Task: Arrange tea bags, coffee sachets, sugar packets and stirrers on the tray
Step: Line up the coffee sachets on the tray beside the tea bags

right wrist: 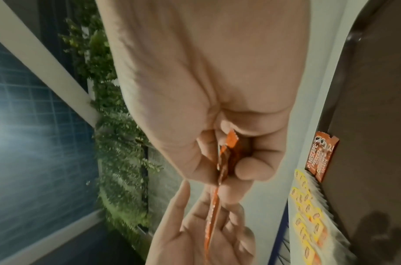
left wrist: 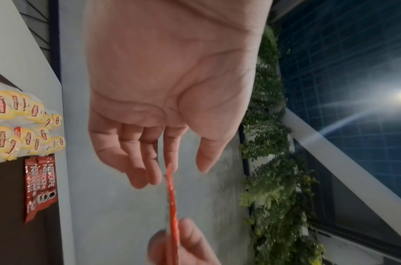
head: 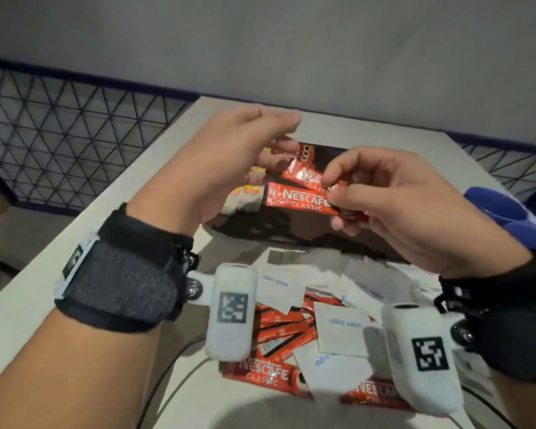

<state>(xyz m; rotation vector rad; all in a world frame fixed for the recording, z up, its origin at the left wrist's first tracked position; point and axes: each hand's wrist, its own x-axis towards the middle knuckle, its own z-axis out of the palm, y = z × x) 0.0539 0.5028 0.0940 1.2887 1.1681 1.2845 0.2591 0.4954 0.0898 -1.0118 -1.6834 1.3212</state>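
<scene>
Red coffee sachets (head: pixel 304 193) are pinched at their right ends by the right hand (head: pixel 415 212), between thumb and curled fingers (right wrist: pixel 253 169); they hang above the dark tray (head: pixel 369 239). Only the head view shows two printed faces; both wrist views show them edge-on as a thin red strip. From left to right in the head view: the left hand (head: pixel 229 159), fingers relaxed and slightly spread, holds nothing, with the sachets' free ends at its fingertips; contact cannot be confirmed. Left wrist view alone shows Lipton tea bags (left wrist: pixel 24 123) in rows on the tray, with placed sachets (left wrist: pixel 40 186) beside them. Sugar packets (head: pixel 341 331) lie loose on the bench (head: pixel 44 274).
</scene>
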